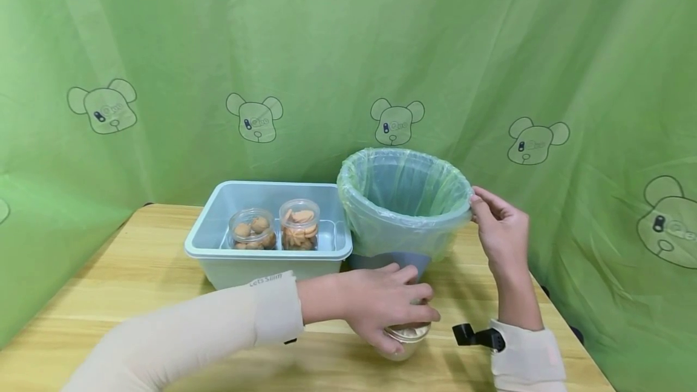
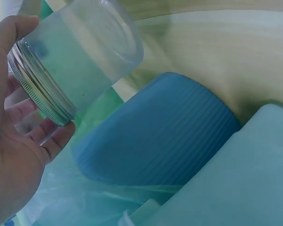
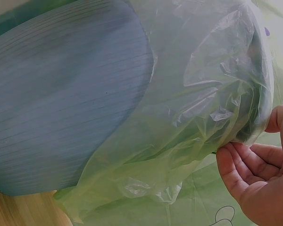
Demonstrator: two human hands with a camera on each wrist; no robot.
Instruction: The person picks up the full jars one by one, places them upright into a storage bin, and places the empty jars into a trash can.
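Observation:
My left hand (image 1: 389,301) grips a clear plastic jar (image 2: 85,52) round its ribbed metallic lid (image 2: 40,89), low in front of the trash can. Nothing shows inside the jar's clear walls. My right hand (image 1: 501,228) pinches the rim of the blue trash can (image 2: 155,136) at its right side, thumb on one side and fingers on the other. A thin green trash bag (image 3: 179,113) lines the can and folds down over its outside. In the right wrist view, the fingertips (image 3: 231,155) press against the bagged rim.
Left of the can stands a light blue plastic bin (image 1: 272,266). Inside it are two clear jars, one with round cookies (image 1: 253,231) and one with flatter cookies (image 1: 299,228). Everything stands on a wooden table (image 1: 125,283), with a green curtain (image 1: 327,35) behind and at both sides.

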